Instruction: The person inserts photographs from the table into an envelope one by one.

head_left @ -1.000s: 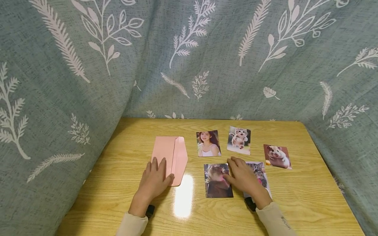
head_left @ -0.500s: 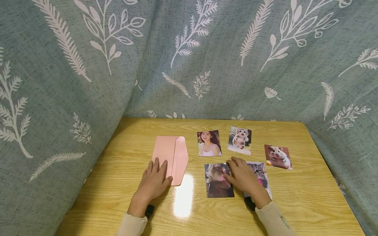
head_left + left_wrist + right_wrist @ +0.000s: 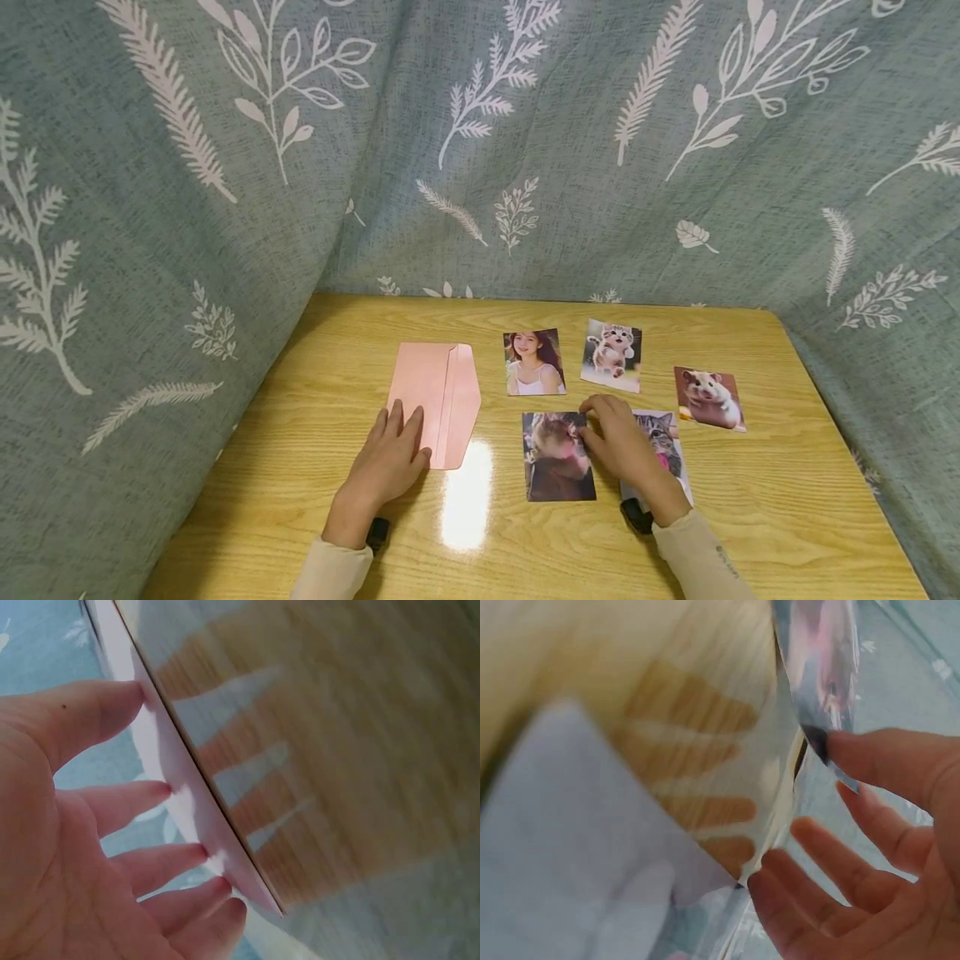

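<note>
A pink envelope lies on the table at the left, its flap toward the right. My left hand rests on its lower part; in the left wrist view the fingertips touch the envelope with fingers spread. My right hand is at the upper right corner of a dark, glossy photo. In the right wrist view, thumb and index finger pinch a corner of this photo, which looks slightly raised; the other fingers are loosely bent. Beneath the right hand and wrist a tabby cat photo is partly hidden.
Behind the hands lie a portrait photo of a person, a kitten photo and, farther right, a hamster photo. A green leaf-patterned cloth hangs behind and beside the wooden table. A bright reflection shows between the hands.
My right thumb and index finger have drawn together at the dark photo's corner, the thumb moving back off its middle. My left hand stays on the envelope. The head view shifts slightly.
</note>
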Demonstrator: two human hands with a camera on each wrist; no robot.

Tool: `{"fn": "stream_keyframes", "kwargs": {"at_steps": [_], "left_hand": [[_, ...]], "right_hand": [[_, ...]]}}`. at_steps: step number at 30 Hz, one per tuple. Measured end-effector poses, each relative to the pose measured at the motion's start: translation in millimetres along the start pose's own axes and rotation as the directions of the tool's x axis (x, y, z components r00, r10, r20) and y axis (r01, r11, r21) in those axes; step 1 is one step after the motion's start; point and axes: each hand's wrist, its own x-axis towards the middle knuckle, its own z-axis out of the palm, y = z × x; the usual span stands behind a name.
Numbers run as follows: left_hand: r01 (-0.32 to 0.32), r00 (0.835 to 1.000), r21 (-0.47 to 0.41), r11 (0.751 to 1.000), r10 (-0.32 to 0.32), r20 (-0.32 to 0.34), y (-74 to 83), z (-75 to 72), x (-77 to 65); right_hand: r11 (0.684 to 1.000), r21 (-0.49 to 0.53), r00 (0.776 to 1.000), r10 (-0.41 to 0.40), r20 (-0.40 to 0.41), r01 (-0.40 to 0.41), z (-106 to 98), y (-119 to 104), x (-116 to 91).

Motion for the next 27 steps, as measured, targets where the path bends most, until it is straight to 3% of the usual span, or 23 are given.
{"fn": "stream_keyframes", "kwargs": {"at_steps": [7,15,18,25,27], "left_hand": [[-0.004,1.000,0.012,1.000,0.004,-0.009,0.6,-0.6,1.1],[-0.002,1.000,-0.002,1.000,0.002,-0.009,0.1,-1.0,1.3],[-0.002,1.000,-0.016,1.000,0.002,-0.006,-0.6,-0.2,1.6],[0.003,1.000,-0.066,0.998,-0.003,-0.002,-1.1,-0.3,0.1],[0.004,1.000,-0.076,0.997,-0.004,-0.003,-1.4,-0.1,-0.3]], "right_hand": [[0.976,0.203,0.997,0.079,0.000,-0.077,-4,-3,5],[0.922,0.359,0.989,0.145,0.030,-0.146,-5,1,6],[0.877,0.441,0.981,0.177,0.076,-0.193,-4,3,7],[0.722,0.639,0.964,0.206,0.171,-0.267,-4,5,12],[0.690,0.668,0.960,0.212,0.182,-0.279,-4,5,14]]}}
